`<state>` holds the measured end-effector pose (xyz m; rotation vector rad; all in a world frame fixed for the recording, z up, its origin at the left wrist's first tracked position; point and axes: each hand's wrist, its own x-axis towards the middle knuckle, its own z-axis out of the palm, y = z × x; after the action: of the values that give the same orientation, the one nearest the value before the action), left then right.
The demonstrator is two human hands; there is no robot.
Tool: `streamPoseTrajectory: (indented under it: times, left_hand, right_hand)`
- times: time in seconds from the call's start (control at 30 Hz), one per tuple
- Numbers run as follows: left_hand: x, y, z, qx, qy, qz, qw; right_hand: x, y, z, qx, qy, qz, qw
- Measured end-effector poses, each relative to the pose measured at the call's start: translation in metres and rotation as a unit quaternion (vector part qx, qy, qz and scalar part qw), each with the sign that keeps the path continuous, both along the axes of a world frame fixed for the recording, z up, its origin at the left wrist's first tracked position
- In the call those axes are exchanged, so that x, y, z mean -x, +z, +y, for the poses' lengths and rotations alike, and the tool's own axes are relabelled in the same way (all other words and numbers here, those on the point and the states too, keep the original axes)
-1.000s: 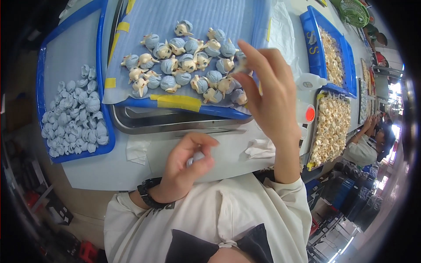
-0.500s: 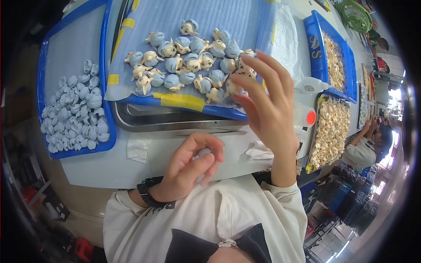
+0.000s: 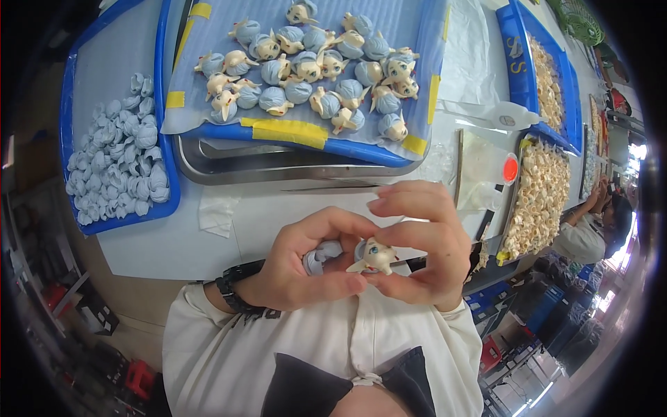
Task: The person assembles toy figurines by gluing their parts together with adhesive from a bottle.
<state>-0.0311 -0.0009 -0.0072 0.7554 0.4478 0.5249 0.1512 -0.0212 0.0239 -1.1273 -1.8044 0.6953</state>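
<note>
Above my lap, my right hand (image 3: pixel 434 247) pinches a small doll head (image 3: pixel 376 256) with a pale face, pointed ears and blue-grey hair. Light blue-grey hair pieces (image 3: pixel 322 257) rest in the curled fingers of my left hand (image 3: pixel 292 260); how many is hidden. The left thumb and fingertips reach the hair side of the head, and both hands nearly meet around it. Beyond them, many similar doll heads (image 3: pixel 306 66) lie on a blue-rimmed tray (image 3: pixel 358 153) lined with thin white sheeting and yellow tape.
Loose hair pieces fill part of a blue tray (image 3: pixel 174 187) on the left. At right stand a blue bin (image 3: pixel 517 59) and a tray of cream-coloured parts (image 3: pixel 535 198), beside a white bottle (image 3: pixel 511 116) and red-capped container (image 3: pixel 511 167). Tweezers (image 3: pixel 333 188) lie in front. Another person (image 3: pixel 590 233) sits far right.
My right hand has come back from the tray of heads with a doll head in it. It now meets my left hand, which has turned and opened slightly around the hair pieces.
</note>
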Motion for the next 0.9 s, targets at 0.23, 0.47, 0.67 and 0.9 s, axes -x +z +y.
streamPoseTrajectory:
  times: [0.23,0.47,0.67,0.9]
  left_hand:
    - [-0.003,0.000,-0.004,0.042,0.066,-0.025,0.997]
    - [0.000,-0.004,-0.005,0.001,0.061,0.001,0.998]
    - [-0.001,-0.003,-0.006,-0.014,0.079,0.004,0.997]
    - [-0.001,-0.003,-0.005,-0.027,0.086,0.010,0.996]
  right_hand:
    - [0.006,-0.011,-0.002,0.081,0.075,0.117,0.987]
    - [0.021,-0.028,-0.008,0.063,0.065,0.172,0.981]
    - [0.023,-0.033,-0.007,0.036,0.064,0.168,0.983]
    - [0.023,-0.031,-0.007,0.031,0.063,0.163,0.984]
